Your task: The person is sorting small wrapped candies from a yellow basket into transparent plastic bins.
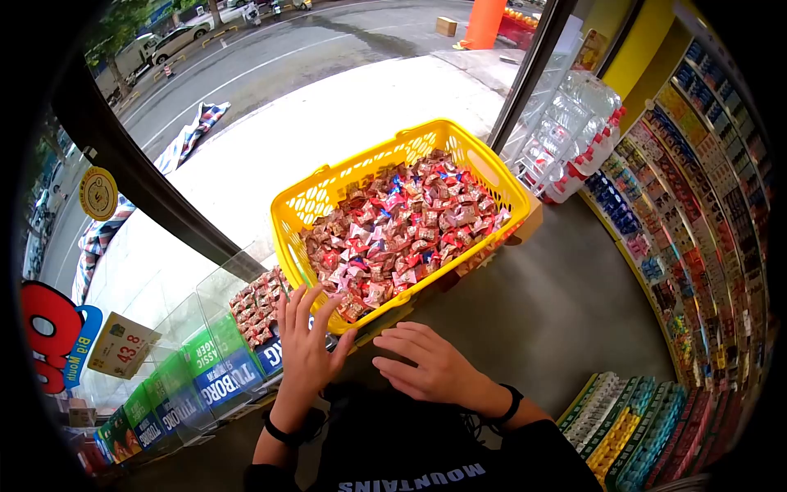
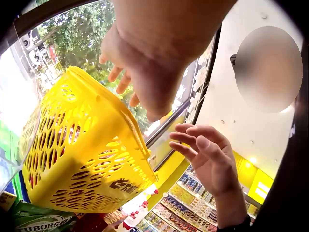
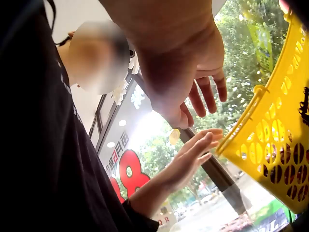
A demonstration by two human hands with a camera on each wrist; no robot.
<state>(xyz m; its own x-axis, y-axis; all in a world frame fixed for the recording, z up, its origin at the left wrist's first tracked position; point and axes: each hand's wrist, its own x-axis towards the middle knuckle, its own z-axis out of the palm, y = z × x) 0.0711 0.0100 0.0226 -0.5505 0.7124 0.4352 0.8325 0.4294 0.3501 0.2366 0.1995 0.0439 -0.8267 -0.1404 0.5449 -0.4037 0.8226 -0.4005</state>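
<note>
A yellow plastic basket (image 1: pixel 426 283) with pierced walls holds a heap of small wrapped candies (image 1: pixel 402 225), mostly red, brown and pink with a few blue ones. My left hand (image 1: pixel 309 340) is raised at the basket's near left corner, its fingers spread and overlapping the rim in the head view. Just in front of the near side is my right hand (image 1: pixel 430 365), palm turned inward and fingers loosely bent, holding nothing. From the left wrist view, the basket's side wall (image 2: pixel 82 145) stands below the left hand, and the right hand (image 2: pixel 212 157) shows relaxed fingers.
Left of the basket, more wrapped candies (image 1: pixel 261 307) lie beside a clear panel and Tuborg boxes (image 1: pixel 225 377). A price card (image 1: pixel 123 346) stands further left. Stocked shelves (image 1: pixel 680 213) line the right, with bottled water packs (image 1: pixel 574 131) by the window frame and packaged goods (image 1: pixel 627 426) low at right.
</note>
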